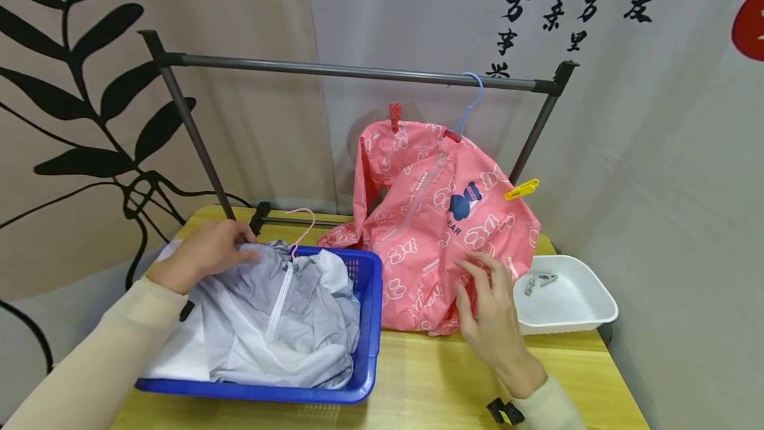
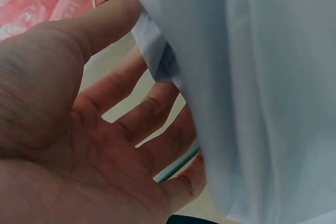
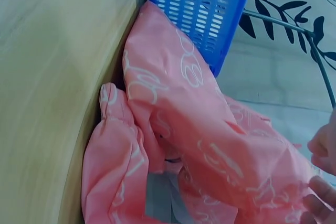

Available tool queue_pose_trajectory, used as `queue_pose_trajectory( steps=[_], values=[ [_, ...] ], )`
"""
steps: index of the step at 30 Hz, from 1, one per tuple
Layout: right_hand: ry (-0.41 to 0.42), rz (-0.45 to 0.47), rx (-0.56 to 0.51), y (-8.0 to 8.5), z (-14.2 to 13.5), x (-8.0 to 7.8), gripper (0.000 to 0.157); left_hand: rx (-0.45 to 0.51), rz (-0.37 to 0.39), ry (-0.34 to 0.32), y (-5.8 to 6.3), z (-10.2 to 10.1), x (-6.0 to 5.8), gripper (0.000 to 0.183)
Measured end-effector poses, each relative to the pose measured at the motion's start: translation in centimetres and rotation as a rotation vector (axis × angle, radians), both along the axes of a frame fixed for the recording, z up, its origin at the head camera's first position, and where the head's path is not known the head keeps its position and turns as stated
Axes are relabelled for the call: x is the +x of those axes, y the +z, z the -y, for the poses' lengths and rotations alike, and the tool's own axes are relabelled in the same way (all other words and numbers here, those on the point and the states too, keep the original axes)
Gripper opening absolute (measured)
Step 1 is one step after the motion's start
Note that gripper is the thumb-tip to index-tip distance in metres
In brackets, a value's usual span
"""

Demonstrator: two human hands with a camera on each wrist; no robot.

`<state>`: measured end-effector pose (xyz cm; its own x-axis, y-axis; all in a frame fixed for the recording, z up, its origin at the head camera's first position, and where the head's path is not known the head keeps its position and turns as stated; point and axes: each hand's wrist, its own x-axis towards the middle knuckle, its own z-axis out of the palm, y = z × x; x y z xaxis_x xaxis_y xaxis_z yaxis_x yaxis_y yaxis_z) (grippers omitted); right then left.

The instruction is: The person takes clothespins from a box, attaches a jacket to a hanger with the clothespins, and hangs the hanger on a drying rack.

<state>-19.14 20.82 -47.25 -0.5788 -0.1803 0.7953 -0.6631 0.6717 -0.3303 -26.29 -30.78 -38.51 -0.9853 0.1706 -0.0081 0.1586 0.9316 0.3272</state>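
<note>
The right hand hovers loosely spread at the pink jacket, while the left hand touches the grey jacket, its hold unclear.

In front of you, yellow wood-grain table. Directly on it, to your left: blue basket with slotted sides. At right edge: white tray. Toward back: dark rack, lower bar along rear. Between basket and tray: pink jacket, lower folds down at tabletop.
</note>
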Motion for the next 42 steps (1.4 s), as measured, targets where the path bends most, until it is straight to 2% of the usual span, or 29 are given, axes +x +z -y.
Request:
queue_pose_trajectory(
  steps=[6,11,20,27,32,37,42],
  values=[
    [0.006,0.082,0.08,0.3,0.8,0.0,0.041,-0.048,-0.05,-0.044,-0.5,0.2,0.2,0.02],
    [0.027,0.076,0.12,0.4,1.6,-0.5,0.041,-0.034,-0.082,-0.053,-0.6,0.3,0.3,0.013],
    [0.122,0.072,0.166,1.4,3.7,-1.5,0.037,0.013,-0.073,-0.048,0.5,0.0,0.9,0.01],
    [0.217,0.07,0.236,2.4,6.3,-2.3,0.023,0.058,-0.094,-0.052,1.5,0.0,1.6,0.005],
    [0.282,0.196,0.273,3.2,8.3,-2.7,0.019,0.069,-0.16,-0.061,2.0,-0.2,2.1,0.004],
    [0.374,0.349,0.301,4.0,10.0,-3.0,0.024,0.083,-0.237,-0.045,2.9,-0.4,2.6,0.006],
    [0.427,0.433,0.328,4.5,11.3,-3.2,0.031,0.118,-0.349,-0.021,3.9,-0.7,2.8,0.009]
  ],
)
